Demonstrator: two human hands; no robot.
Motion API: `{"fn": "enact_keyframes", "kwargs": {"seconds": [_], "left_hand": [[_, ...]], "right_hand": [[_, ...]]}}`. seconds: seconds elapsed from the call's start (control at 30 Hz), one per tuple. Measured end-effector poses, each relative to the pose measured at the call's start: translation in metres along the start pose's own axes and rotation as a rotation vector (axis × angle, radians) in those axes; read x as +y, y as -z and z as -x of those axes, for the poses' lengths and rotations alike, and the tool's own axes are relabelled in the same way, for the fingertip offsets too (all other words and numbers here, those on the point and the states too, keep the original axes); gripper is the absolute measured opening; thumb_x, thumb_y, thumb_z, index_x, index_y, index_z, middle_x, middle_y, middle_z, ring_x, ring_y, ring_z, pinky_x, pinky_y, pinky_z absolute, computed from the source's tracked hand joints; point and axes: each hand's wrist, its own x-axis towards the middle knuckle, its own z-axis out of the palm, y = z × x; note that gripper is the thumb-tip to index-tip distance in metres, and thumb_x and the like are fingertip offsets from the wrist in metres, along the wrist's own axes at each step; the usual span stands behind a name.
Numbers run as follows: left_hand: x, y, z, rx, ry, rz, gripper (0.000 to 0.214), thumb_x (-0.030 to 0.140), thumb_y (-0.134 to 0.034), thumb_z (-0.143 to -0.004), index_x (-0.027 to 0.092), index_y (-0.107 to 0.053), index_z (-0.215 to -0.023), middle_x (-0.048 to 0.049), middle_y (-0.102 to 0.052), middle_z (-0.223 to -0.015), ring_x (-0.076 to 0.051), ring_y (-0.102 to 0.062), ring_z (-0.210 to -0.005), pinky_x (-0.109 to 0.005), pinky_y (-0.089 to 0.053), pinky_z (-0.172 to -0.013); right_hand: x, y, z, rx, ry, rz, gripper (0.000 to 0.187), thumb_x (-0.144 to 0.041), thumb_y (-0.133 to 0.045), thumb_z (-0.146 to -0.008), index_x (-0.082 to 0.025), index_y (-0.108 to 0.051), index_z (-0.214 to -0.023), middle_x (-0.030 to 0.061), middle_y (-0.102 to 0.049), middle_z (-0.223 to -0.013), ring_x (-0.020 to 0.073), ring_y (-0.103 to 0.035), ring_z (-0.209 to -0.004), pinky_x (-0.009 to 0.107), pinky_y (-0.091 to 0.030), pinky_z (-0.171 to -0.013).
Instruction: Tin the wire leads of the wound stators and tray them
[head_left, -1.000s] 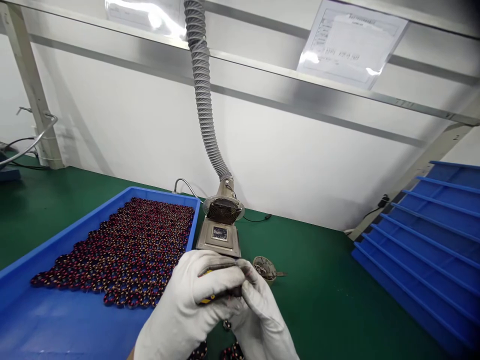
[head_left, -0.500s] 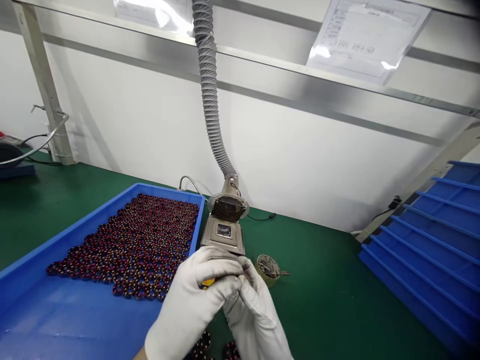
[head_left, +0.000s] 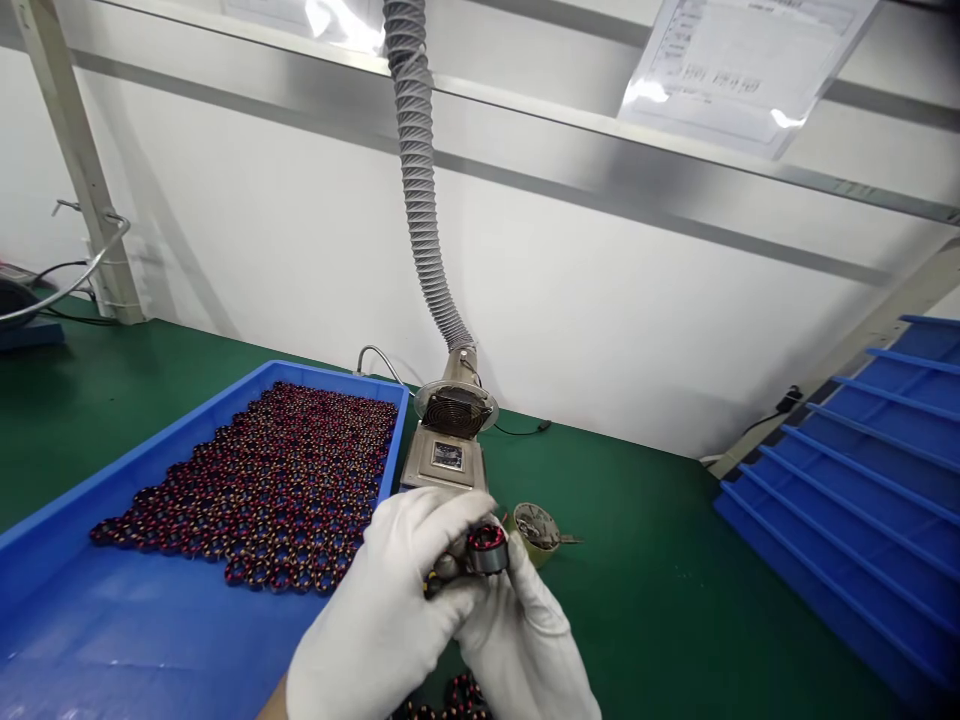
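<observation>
Both gloved hands come together over the worktop around one small wound stator ring. The ring sits at the fingertips, its hollow side tipped up to show red winding inside a dark outer wall. The right hand clamps it, thumb against its right side and fingers underneath. The left hand curls around a dark, yellow-marked item, mostly hidden, so what it is cannot be told; its index finger arches over the ring, and whether it touches is unclear.

The step in hand appears to be close finger work on this single ring. The next move seems to call for a steady right-hand pinch, with the left fingers clear of the winding.

Just beyond the hands stands a solder pot under a fan hood on a ribbed hose. To the hands' left, a blue tray carries tightly packed wound rings. A few loose rings lie below the hands, nearer the body. A round tin is just past the right hand; stacked blue trays stand farther right.
</observation>
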Motion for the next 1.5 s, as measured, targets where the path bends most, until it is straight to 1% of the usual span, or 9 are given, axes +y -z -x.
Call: {"fn": "enact_keyframes", "kwargs": {"seconds": [0.13, 0.27, 0.43, 0.53, 0.73, 0.97, 1.13, 1.33, 1.5], "left_hand": [[-0.002, -0.005, -0.001, 0.027, -0.196, -0.006, 0.042, 0.011, -0.063, -0.078, 0.030, -0.053, -0.115, 0.0014, -0.062, -0.111, -0.017, -0.054, -0.104, -0.034, -0.041, -0.093], [-0.001, 0.004, -0.006, 0.019, -0.142, 0.186, 0.022, 0.033, -0.066, -0.081, 0.031, -0.062, -0.102, 0.0031, -0.065, -0.104, -0.016, -0.059, -0.096, -0.031, -0.046, -0.086], [-0.003, 0.001, -0.006, -0.004, -0.065, 0.098, 0.048, 0.018, -0.077, -0.069, 0.031, -0.057, -0.110, 0.0025, -0.062, -0.109, -0.019, -0.055, -0.102, -0.034, -0.041, -0.092], [-0.005, -0.005, -0.003, 0.014, -0.139, -0.070, 0.052, 0.004, -0.065, -0.076, 0.029, -0.048, -0.119, 0.0001, -0.059, -0.112, -0.018, -0.052, -0.105, -0.035, -0.036, -0.094], [-0.004, 0.002, -0.004, 0.024, -0.249, 0.050, 0.027, 0.035, -0.062, -0.084, 0.024, -0.058, -0.109, -0.0019, -0.064, -0.104, -0.018, -0.056, -0.099, -0.033, -0.042, -0.089], [0.004, 0.007, -0.007, 0.106, 0.051, 0.593, 0.005, 0.026, -0.070, -0.078, 0.024, -0.071, -0.074, 0.0016, -0.070, -0.084, -0.014, -0.064, -0.083, -0.022, -0.051, -0.077], [-0.001, 0.019, 0.000, 0.315, 0.218, 0.706, 0.004, 0.025, -0.070, -0.077, 0.028, -0.071, -0.075, 0.0036, -0.071, -0.087, -0.013, -0.064, -0.088, -0.018, -0.051, -0.079], [0.006, 0.029, -0.008, -0.107, 0.280, 0.442, 0.032, 0.008, -0.064, -0.066, 0.026, -0.072, -0.091, -0.0017, -0.069, -0.101, -0.020, -0.063, -0.095, -0.030, -0.048, -0.086], [0.009, 0.020, -0.012, -0.055, 0.241, 0.604, 0.015, 0.008, -0.060, -0.071, 0.019, -0.069, -0.068, -0.0014, -0.068, -0.079, -0.017, -0.064, -0.080, -0.027, -0.049, -0.075]], "right_hand": [[0.000, 0.007, 0.000, -0.018, -0.047, -0.039, 0.017, -0.025, -0.076, -0.076, -0.019, -0.072, -0.091, 0.0006, -0.073, -0.093, 0.0098, -0.067, -0.085, 0.019, -0.051, -0.082], [0.002, 0.010, 0.000, -0.017, -0.049, -0.047, 0.019, -0.018, -0.075, -0.076, -0.022, -0.071, -0.094, -0.0017, -0.073, -0.097, 0.0101, -0.067, -0.087, 0.019, -0.053, -0.078], [0.006, -0.001, -0.004, -0.031, -0.074, -0.107, 0.020, -0.024, -0.078, -0.073, -0.016, -0.072, -0.091, -0.0002, -0.074, -0.093, 0.0101, -0.068, -0.085, 0.018, -0.053, -0.081], [0.007, -0.006, -0.005, -0.087, -0.077, -0.187, 0.020, -0.023, -0.078, -0.073, -0.014, -0.071, -0.090, -0.0012, -0.074, -0.092, 0.0062, -0.068, -0.089, 0.010, -0.050, -0.083], [0.003, 0.000, -0.001, -0.106, -0.122, -0.191, 0.020, -0.025, -0.075, -0.076, -0.015, -0.071, -0.093, -0.0013, -0.073, -0.096, 0.0073, -0.067, -0.088, 0.014, -0.051, -0.082], [0.008, 0.003, 0.001, 0.072, -0.040, 0.030, 0.024, -0.020, -0.079, -0.070, -0.020, -0.069, -0.092, 0.0012, -0.071, -0.093, 0.0122, -0.065, -0.079, 0.024, -0.052, -0.074], [0.006, 0.006, 0.003, 0.111, -0.094, 0.164, 0.026, -0.025, -0.080, -0.069, -0.020, -0.068, -0.091, 0.0040, -0.071, -0.084, 0.0150, -0.065, -0.069, 0.028, -0.052, -0.066], [0.003, 0.000, 0.000, 0.075, -0.054, 0.105, 0.019, -0.025, -0.080, -0.070, -0.021, -0.069, -0.085, 0.0016, -0.071, -0.082, 0.0118, -0.065, -0.069, 0.024, -0.052, -0.068], [0.006, 0.004, 0.004, 0.182, 0.052, 0.249, 0.026, -0.025, -0.083, -0.065, -0.021, -0.069, -0.087, 0.0017, -0.069, -0.086, 0.0149, -0.063, -0.077, 0.026, -0.051, -0.070]]}}
